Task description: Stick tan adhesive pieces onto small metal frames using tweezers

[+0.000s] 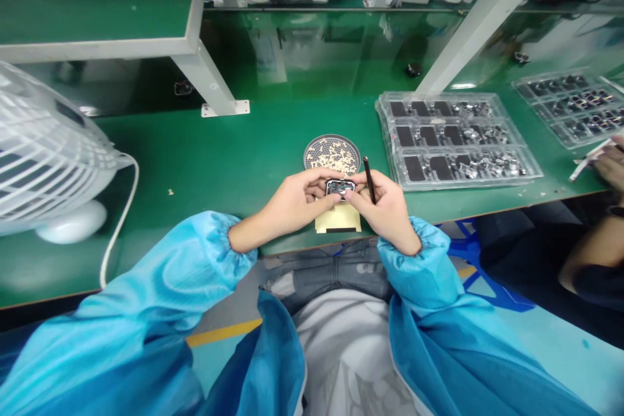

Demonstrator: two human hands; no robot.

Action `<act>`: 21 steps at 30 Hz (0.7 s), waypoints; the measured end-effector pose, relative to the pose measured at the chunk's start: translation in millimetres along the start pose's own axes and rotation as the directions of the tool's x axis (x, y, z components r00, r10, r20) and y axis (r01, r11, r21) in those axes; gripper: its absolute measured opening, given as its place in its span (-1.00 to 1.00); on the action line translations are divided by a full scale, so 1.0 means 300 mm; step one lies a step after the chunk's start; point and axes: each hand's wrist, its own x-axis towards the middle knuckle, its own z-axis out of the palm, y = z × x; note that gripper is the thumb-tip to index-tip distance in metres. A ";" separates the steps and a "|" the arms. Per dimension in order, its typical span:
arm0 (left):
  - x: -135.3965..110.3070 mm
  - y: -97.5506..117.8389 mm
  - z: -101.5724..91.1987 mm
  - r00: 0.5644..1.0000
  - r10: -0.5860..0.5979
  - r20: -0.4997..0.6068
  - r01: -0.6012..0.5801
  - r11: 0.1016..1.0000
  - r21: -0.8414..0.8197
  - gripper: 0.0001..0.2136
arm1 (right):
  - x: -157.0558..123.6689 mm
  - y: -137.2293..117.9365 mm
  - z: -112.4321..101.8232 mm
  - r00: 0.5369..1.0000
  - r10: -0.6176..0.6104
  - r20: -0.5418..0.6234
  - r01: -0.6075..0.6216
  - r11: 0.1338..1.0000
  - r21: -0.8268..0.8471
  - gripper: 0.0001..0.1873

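Observation:
Between both hands I hold a small dark watch-like case [340, 188] with a pale rim, its inner parts facing up. My left hand [302, 198] grips its left side, thumb along the near edge. My right hand [383, 205] grips the right side and also carries a thin black tool, perhaps tweezers [369, 179], pointing up between thumb and fingers. Beneath the case lies a pale yellow pad [338, 219] with a dark strip at its near edge. Just beyond my fingers sits a round perforated dish [331, 138] with many small cream-coloured pieces.
Clear plastic trays [463, 185] of dark screens and metal parts lie right, with another tray [565, 136] farther off. A white fan [53, 156] and its cord stand left. Metal shelf posts [214, 88] rise behind. At far right, a co-worker's hand [611, 166] holds a white strip.

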 end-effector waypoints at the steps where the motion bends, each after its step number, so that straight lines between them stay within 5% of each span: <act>1: -0.001 -0.002 0.003 1.000 0.021 -0.014 -0.020 0.999 0.046 -0.65 | -0.001 0.001 0.001 1.000 -0.007 0.008 0.007 1.000 0.002 -0.64; 15: -0.024 -0.014 0.046 0.992 0.042 -0.123 -0.041 0.999 0.004 -0.70 | -0.016 0.015 0.010 0.998 -0.037 0.059 0.036 0.999 0.029 -0.65; 21: -0.002 0.000 -0.012 0.973 0.205 -0.110 -0.164 0.939 0.304 -0.77 | -0.003 0.003 0.013 0.999 -0.044 0.029 0.045 0.998 -0.035 -0.58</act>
